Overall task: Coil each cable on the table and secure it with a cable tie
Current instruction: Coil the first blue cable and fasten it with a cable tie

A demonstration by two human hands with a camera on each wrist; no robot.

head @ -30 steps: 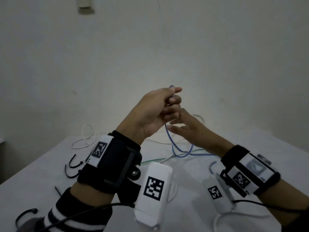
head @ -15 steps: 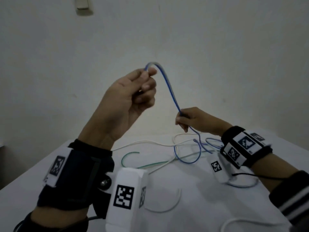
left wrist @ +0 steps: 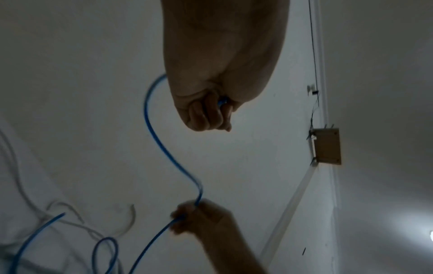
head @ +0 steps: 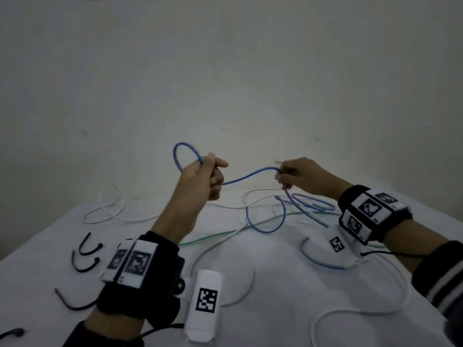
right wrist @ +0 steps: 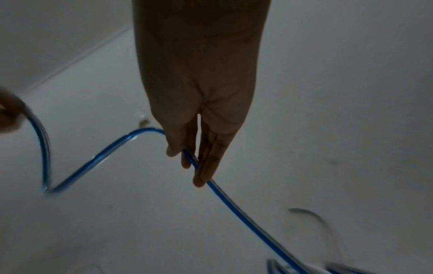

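A blue cable (head: 250, 175) runs in the air between both hands above the white table (head: 275, 271). My left hand (head: 205, 176) grips it in a fist, and a small loop (head: 184, 152) stands up behind the knuckles. The left wrist view shows the fist (left wrist: 208, 113) curled on the blue cable (left wrist: 164, 148). My right hand (head: 290, 175) pinches the cable further along. In the right wrist view its fingers (right wrist: 206, 163) close around the blue cable (right wrist: 234, 202). The rest of the cable trails down to loops (head: 268, 221) on the table.
White cables (head: 110, 211) and a green cable (head: 220, 235) lie tangled across the table. Several black cable ties (head: 85, 256) lie at the left. Another white cable (head: 363, 309) curves near the front right. A plain wall stands close behind the table.
My left hand has come down and forward from its raised position, forming a loop in the blue cable. My right hand has risen and slid along the cable, away from the left.
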